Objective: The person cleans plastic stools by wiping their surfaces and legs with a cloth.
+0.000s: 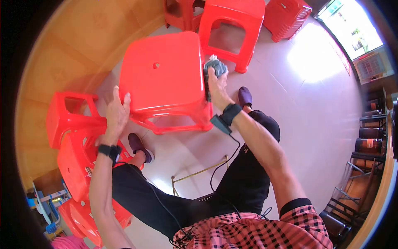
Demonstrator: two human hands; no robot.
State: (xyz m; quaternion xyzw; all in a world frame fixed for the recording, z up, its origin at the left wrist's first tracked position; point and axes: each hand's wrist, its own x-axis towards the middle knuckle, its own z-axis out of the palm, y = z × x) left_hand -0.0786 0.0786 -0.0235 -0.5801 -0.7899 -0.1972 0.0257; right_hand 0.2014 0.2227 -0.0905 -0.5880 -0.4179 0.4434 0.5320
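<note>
A red plastic stool [166, 79] with a small hole in its seat is held up in front of me, tilted, its legs pointing away. My left hand [117, 111] grips its left edge, thumb on the near side. At the stool's right side, my right hand [217, 85] is closed around a bunched grey-green cloth [215, 66], pressed against or close beside the seat's edge. Both wrists wear black bands with cables running down toward my lap.
Red stools stand beyond [233, 29], with a stack [287, 18] at the far right. More red stools [74, 118] lie at my left along the wooden wall [83, 50]. Dark jars [369, 145] line a rack on the right. A brass-coloured frame [200, 176] sits between my legs.
</note>
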